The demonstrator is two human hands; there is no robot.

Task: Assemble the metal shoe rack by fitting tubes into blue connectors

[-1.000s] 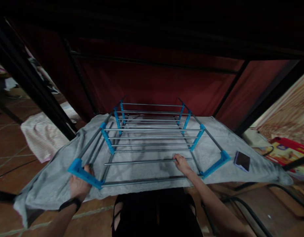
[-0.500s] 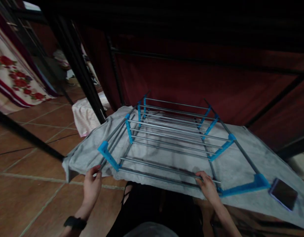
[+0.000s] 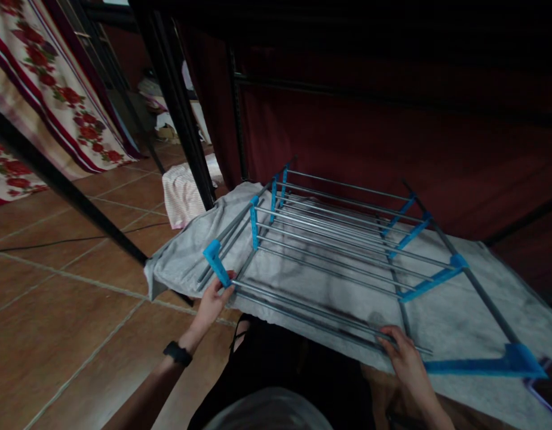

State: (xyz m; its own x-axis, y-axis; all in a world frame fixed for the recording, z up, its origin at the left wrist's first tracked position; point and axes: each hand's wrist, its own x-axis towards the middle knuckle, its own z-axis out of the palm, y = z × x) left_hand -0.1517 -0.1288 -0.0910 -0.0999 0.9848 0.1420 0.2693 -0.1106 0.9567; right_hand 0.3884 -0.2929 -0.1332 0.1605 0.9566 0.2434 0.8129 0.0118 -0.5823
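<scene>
On a grey cloth lies a rack frame (image 3: 339,263) of thin metal bars joined by blue plastic brackets. My right hand (image 3: 404,352) is closed around a loose metal rod (image 3: 312,309) near its right end, which sticks out past the fingers. At the rod's left end, my left hand (image 3: 217,298) pinches with thumb and fingertips. The lower tip of the front-left blue bracket (image 3: 217,260) meets these fingertips. Just behind the rod's right end, the front-right blue bracket (image 3: 486,364) lies slanted. Loose rods (image 3: 226,251) rest at the frame's left side.
The grey cloth (image 3: 504,298) covers a low bed-like surface between black metal posts (image 3: 177,107). A phone (image 3: 547,388) lies at the right edge, partly behind the bracket. Dark red curtain (image 3: 347,131) hangs behind. A cable (image 3: 79,240) crosses the tiled floor.
My left hand has moved right, from the loose rods at the side to the left end of the front rod. My right hand keeps its hold. The view has turned left.
</scene>
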